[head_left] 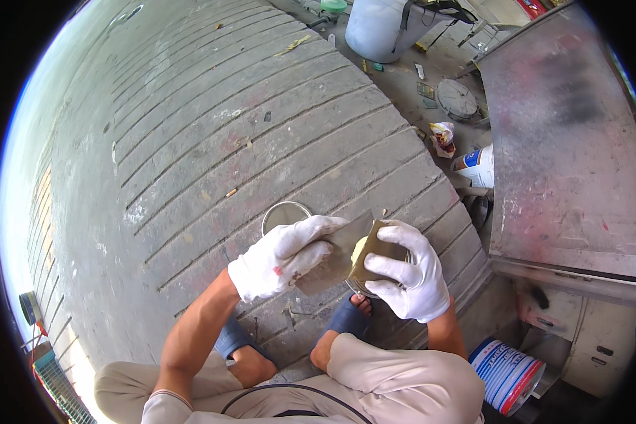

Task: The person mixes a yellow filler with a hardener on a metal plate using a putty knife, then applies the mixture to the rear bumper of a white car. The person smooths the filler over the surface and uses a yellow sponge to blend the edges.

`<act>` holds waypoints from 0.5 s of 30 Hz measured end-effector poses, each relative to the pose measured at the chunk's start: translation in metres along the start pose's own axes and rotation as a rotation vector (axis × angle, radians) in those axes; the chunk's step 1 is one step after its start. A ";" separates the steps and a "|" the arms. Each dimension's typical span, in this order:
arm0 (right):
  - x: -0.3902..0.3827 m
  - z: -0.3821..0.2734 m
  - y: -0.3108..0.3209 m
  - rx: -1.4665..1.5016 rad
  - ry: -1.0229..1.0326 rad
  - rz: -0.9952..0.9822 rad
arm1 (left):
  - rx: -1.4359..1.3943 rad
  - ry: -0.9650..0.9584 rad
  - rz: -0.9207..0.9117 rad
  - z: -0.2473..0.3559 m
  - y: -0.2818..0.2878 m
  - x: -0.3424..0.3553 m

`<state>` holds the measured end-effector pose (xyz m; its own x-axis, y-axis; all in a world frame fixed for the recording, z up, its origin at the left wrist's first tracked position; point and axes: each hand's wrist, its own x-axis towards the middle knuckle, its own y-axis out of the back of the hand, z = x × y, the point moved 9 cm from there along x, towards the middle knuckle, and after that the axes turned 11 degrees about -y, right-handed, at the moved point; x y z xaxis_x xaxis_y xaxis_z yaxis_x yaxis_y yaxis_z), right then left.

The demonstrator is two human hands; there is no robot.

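We hold a grey blade (338,258) in our gloved left hand (279,258), fingers pinched together; our right hand (415,275), fingers spread, clasps a brown blade (377,244). Cream paste (359,250) shows between, a tin (361,289) partly hidden below. We'd best keep both blades over the tin so drips fall back in

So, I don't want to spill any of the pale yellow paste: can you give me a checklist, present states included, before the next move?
1. Left white-gloved hand gripping the thin grey flat plate: ok.
2. Right white-gloved hand gripping the olive-brown flat spreader: ok.
3. Pale yellow paste visible between plate and spreader: ok.
4. Fill level of the round metal-rimmed container below the right hand: cannot tell, mostly hidden.
5. Toes covered: not ok, bare in the blue open-toed slipper.
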<state>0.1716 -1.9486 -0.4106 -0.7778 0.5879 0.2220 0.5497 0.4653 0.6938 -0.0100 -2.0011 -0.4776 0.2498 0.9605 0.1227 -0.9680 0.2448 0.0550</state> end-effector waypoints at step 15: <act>0.051 0.104 -0.207 1.379 -0.939 -0.153 | -0.374 0.403 0.349 -0.144 0.040 -0.088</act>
<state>0.0496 -1.9455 -0.6144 -0.6868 0.4128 -0.5983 0.7251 0.4459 -0.5247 -0.0744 -2.0569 -0.6293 -0.0383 0.9484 -0.3147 -0.9516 -0.1307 -0.2781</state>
